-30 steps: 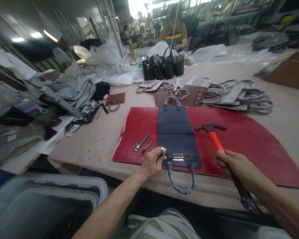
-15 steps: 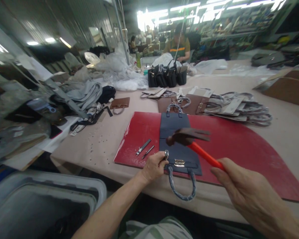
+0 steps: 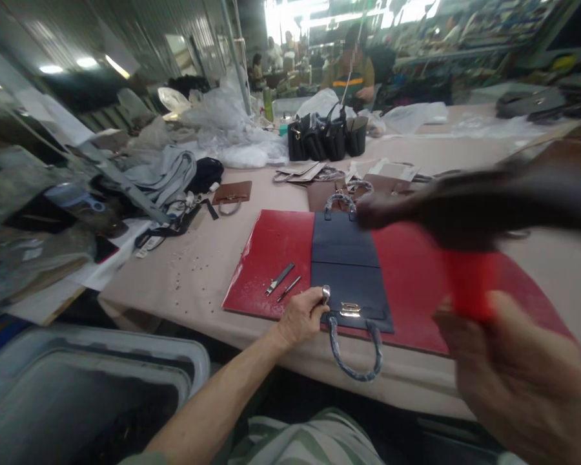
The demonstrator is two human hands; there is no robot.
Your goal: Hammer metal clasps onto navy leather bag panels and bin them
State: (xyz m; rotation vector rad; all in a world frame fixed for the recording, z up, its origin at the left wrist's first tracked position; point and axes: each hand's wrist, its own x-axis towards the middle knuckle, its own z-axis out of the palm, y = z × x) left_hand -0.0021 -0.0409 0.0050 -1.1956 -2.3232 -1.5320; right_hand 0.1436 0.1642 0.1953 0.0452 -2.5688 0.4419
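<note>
A dark blue leather bag panel (image 3: 346,248) lies flat on a red board (image 3: 281,239), with a wrapped handle at each end and a gold clasp (image 3: 350,309) by the near edge. My left hand (image 3: 301,316) is closed on a short metal punch (image 3: 326,294), held upright at the panel's near left corner. Raised high and close to the camera, my right hand (image 3: 518,368) grips a claw hammer (image 3: 469,210) by its red handle; the hammer is blurred. Left of the panel, two slim metal tools (image 3: 283,282) rest on the board.
Brown bag panels (image 3: 322,195) lie behind the board, and black handbags (image 3: 319,139) stand farther back. Small bits dot the tablecloth (image 3: 164,284) at left. A grey plastic bin (image 3: 198,358) is below the table. A person (image 3: 351,74) sits across the table.
My right hand has lifted the hammer up and toward the camera, away from the punch. My left hand stays at the panel's corner with the punch. The view has shifted slightly.
</note>
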